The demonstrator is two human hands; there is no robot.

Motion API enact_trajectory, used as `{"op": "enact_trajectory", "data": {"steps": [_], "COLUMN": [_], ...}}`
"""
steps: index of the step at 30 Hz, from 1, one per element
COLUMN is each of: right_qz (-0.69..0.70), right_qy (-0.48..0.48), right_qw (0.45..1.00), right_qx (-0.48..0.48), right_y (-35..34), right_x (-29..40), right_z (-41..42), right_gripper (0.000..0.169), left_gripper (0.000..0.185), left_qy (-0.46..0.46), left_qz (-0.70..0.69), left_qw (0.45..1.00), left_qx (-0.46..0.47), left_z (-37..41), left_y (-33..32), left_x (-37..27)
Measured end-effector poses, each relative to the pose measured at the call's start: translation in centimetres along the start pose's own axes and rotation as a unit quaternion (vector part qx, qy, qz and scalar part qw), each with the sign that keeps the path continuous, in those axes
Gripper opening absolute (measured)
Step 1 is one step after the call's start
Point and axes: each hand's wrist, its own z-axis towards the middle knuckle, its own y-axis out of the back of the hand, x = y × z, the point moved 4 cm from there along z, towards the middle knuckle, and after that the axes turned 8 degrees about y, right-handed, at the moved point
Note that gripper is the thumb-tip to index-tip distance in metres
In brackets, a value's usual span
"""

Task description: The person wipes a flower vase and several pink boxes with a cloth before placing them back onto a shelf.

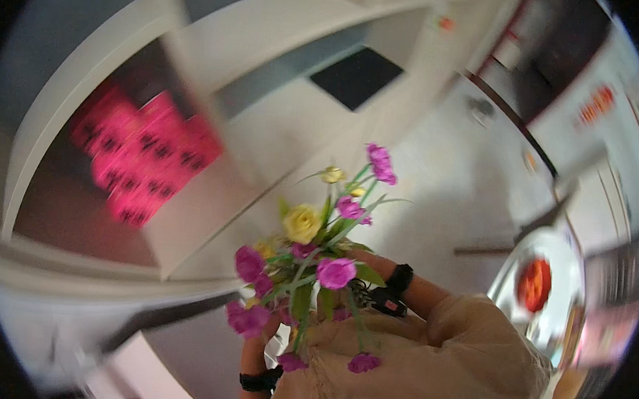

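A bunch of purple and yellow flowers [316, 249] with green leaves stands out in front of my chest. My left hand [270, 325], mostly behind the blossoms, holds it from the lower left. From the right, my right hand [364, 258] reaches in behind the flowers and holds it too; leaves cover its fingers. The lower part of the bunch, where both hands meet it, is hidden. A black band [254, 381] is around my left wrist, and another [400, 277] around my right.
At the left, a pale cabinet [183, 234] has an open compartment with bright pink packages [147, 159] bearing writing. A black square panel [357, 78] lies on a pale surface farther off. On the right, a red-orange object [536, 284] rests on a white oval surface [565, 267].
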Motion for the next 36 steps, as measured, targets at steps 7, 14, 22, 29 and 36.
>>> {"op": "enact_trajectory", "data": {"steps": [7, 14, 22, 29, 36], "right_qz": [0.155, -0.092, -0.129, -0.196, -0.029], "right_qy": [-0.082, -0.027, -0.106, -0.189, -0.099], "right_qw": [0.968, 0.951, 0.886, 0.79, 0.618], "right_qx": [-0.181, -0.294, -0.433, -0.549, -0.779], "right_y": [3.7, 10.8, 15.3, 12.3, 1.5], "right_x": [3.5, -2.8, 0.4, 0.6, 1.9], "right_z": [-10.2, -21.7, -33.7, -42.8, -50.4], "right_gripper": [0.036, 0.034, 0.037, 0.033, 0.033], "left_gripper": [0.045, 0.041, 0.039, 0.039, 0.049], "left_qy": [-0.13, -0.139, -0.091, -0.087, -0.33], "left_qz": [0.047, 0.112, 0.081, 0.128, 0.295], "left_qw": [0.952, 0.903, 0.839, 0.772, 0.624], "left_qx": [0.273, 0.39, 0.531, 0.617, 0.644], "left_z": [6.6, 6.0, 6.6, 3.2, -3.7], "left_y": [-11.0, -20.6, -32.2, -38.7, -41.0], "left_x": [2.3, -3.2, -4.2, -7.4, -7.7]}}
